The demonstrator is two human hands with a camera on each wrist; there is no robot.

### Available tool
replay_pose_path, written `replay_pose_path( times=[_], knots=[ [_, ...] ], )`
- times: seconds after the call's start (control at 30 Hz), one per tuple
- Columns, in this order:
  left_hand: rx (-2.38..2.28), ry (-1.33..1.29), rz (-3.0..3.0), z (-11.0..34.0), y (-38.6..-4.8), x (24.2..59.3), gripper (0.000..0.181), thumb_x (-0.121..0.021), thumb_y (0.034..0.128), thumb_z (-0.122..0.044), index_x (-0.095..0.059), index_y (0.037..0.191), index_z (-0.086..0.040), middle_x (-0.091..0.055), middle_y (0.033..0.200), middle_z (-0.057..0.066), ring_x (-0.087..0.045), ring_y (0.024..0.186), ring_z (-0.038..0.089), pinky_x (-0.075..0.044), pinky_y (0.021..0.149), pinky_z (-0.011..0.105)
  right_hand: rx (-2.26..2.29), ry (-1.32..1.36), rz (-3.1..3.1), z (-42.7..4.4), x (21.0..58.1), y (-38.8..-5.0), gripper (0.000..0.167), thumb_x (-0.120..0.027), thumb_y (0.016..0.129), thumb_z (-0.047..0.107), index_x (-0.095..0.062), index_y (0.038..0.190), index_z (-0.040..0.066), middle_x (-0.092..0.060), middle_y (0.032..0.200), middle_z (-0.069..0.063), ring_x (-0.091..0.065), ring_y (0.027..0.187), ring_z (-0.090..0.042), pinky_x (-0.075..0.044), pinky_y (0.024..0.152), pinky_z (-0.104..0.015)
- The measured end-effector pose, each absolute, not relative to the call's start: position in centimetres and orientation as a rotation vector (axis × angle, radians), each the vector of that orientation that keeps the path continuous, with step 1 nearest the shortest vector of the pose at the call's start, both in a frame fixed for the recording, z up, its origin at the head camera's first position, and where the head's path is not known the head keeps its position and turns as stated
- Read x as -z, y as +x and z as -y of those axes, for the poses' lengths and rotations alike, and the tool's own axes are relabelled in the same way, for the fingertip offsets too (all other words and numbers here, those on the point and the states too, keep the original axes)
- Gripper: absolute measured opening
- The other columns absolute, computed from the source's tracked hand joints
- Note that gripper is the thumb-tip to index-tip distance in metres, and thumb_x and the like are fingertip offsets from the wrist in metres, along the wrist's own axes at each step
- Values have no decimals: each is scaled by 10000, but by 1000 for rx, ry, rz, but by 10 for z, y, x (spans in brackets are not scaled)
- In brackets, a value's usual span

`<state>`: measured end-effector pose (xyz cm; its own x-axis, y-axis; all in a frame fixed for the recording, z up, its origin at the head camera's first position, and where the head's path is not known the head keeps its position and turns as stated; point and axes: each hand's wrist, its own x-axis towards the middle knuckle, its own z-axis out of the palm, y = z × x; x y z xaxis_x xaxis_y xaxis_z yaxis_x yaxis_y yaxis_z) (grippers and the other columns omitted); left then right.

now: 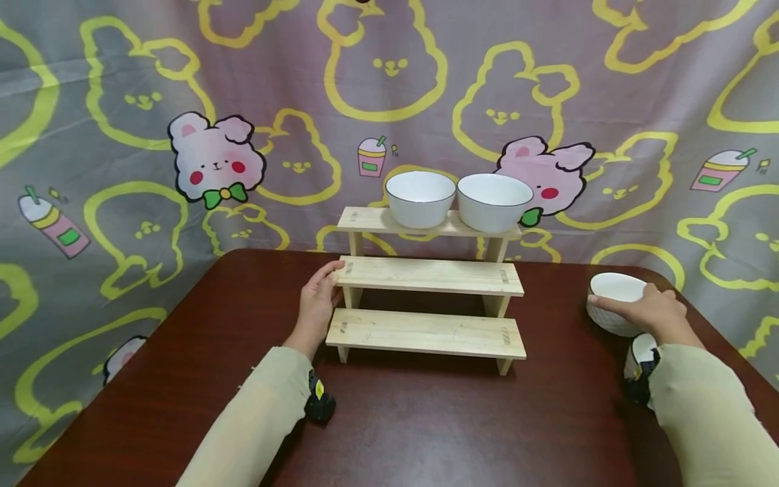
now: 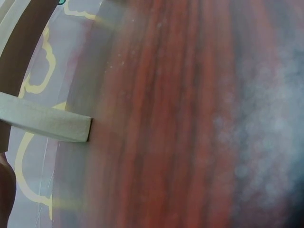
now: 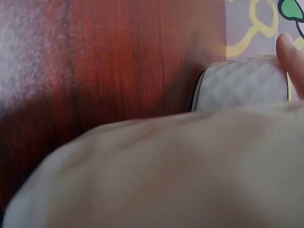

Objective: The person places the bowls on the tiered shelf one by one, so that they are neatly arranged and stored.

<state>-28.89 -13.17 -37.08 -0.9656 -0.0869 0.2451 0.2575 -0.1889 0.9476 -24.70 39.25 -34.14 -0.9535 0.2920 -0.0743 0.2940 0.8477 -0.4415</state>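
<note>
A three-step wooden display stand [image 1: 426, 331] stands on the table. My left hand [image 1: 315, 301] grips the left end of its middle board. In the left wrist view a pale board end [image 2: 57, 124] shows with part of a finger [image 2: 5, 190]. At the far right, my right hand [image 1: 657, 312] holds a white bowl [image 1: 608, 321] by its rim, thumb on the near side. The right wrist view shows this bowl's diamond-textured wall [image 3: 244, 85], partly covered by the sleeve. A smaller white cup [image 1: 640, 348] is just below it, partly hidden by the wrist camera.
Two white bowls with dark rims, a left one [image 1: 420, 203] and a right one [image 1: 494, 206], sit side by side on the stand's top board. Behind the dark red-brown table [image 1: 426, 419] hangs a patterned cloth [image 1: 274, 81].
</note>
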Motion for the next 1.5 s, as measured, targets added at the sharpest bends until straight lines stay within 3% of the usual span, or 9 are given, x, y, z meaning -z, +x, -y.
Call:
replay_pose_path(
  times=[0.4,1.0,1.27,1.5],
  knots=[
    [2286,-215,1796,131,-289,371,353,-353,970,-87,-493,1263,50,-453,1386,77,-558,1018,52,-437,838,205,600,585,-2996,-391,337,-250,1246,-544,680,752,-196,1268,-289,-253,1133,-483,-276,983,-587,-423,696,-581],
    [2266,-199,1814,130,-290,372,335,-354,973,-97,-526,1238,12,-459,1386,63,-564,1013,57,-443,827,206,603,603,-2993,-389,335,-249,1238,-543,690,742,-185,1262,-296,-242,1121,-481,-273,1005,-603,-429,718,-583],
    [2259,-193,1820,130,-290,373,338,-363,972,-112,-532,1240,6,-467,1375,66,-561,1017,65,-438,839,203,578,604,-3066,-388,337,-246,1149,-571,685,724,-290,1201,-263,-363,1062,-419,-342,927,-525,-450,662,-535],
    [2276,-203,1785,130,-290,372,346,-366,962,-92,-516,1246,39,-472,1365,72,-569,977,59,-441,826,212,476,518,-3174,-387,336,-249,1091,-550,715,706,-344,1140,-278,-412,1004,-429,-392,893,-500,-401,697,-570]
  ],
)
